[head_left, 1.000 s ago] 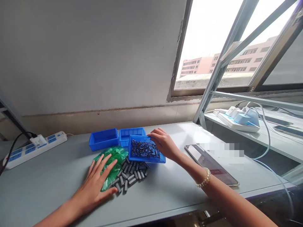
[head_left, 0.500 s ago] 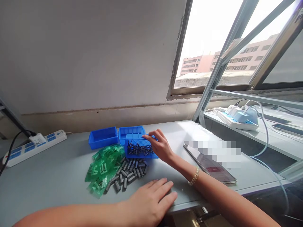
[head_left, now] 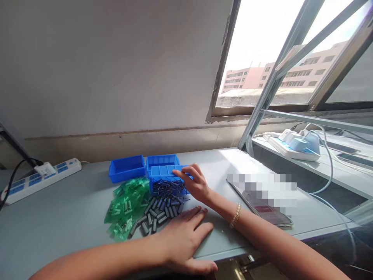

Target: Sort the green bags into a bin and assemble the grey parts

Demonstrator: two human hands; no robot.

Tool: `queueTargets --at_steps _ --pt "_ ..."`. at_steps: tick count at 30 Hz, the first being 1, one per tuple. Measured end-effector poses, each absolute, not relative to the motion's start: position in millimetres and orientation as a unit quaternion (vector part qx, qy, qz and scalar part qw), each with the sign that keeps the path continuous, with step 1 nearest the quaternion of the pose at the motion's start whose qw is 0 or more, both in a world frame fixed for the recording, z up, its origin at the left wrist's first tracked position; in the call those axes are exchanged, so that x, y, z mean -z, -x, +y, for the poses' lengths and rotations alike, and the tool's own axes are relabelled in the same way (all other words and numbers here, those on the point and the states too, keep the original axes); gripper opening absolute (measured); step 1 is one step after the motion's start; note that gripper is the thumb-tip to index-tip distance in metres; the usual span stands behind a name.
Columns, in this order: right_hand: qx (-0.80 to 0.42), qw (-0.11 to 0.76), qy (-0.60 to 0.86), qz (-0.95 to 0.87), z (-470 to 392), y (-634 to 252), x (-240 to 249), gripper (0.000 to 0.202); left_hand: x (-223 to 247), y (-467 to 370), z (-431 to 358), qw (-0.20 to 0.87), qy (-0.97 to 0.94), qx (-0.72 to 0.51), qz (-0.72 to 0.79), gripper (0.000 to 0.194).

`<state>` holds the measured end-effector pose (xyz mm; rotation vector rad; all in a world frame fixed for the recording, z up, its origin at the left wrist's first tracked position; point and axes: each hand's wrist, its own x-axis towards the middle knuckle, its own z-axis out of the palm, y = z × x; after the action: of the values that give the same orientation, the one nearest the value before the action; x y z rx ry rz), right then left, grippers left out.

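Note:
My right hand (head_left: pixel 196 182) grips the upper right edge of a blue bin (head_left: pixel 162 170). The bin is tipped towards me, and thin dark screws (head_left: pixel 170 187) crowd its front opening; a few stick out past the rim. Grey metal cylinders (head_left: pixel 159 210) lie in a loose heap just in front of it. My left hand (head_left: pixel 185 235) rests palm down on the table's near side, fingers spread, beside the heap and holding nothing. Green plastic bags (head_left: pixel 125 208) with small parts inside lie left of the cylinders.
Two more blue bins, one at the left (head_left: pixel 127 169) and one behind the tipped bin (head_left: pixel 163 159), stand near the wall. A phone (head_left: pixel 256 202) lies at the right. Power strips sit at the far left (head_left: pixel 43 181) and on the right-hand shelf (head_left: pixel 294 147).
The bin in my right hand has tipped further forward and shifted slightly left, and its screws have slid to the front. My left hand has moved up towards the cylinders, its thumb spreading out.

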<state>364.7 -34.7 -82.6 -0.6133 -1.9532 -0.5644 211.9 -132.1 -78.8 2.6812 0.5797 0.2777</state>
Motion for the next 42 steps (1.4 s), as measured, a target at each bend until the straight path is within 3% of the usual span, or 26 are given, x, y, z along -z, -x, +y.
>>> queueTargets --at_steps 24,33,42 --pt "0.257 0.459 0.239 -0.816 -30.5 -375.8 94.2 0.045 83.8 -212.1 -130.0 0.179 -0.959 -0.083 0.203 0.083" --pt "0.282 0.477 0.215 -0.804 -32.2 -379.7 85.6 0.059 81.4 -211.6 -130.0 0.177 -0.960 -0.073 0.202 0.085" --pt "0.312 0.514 0.221 -0.768 -30.1 -382.8 83.0 0.059 83.5 -212.6 -129.7 0.172 -0.961 -0.070 0.205 0.077"
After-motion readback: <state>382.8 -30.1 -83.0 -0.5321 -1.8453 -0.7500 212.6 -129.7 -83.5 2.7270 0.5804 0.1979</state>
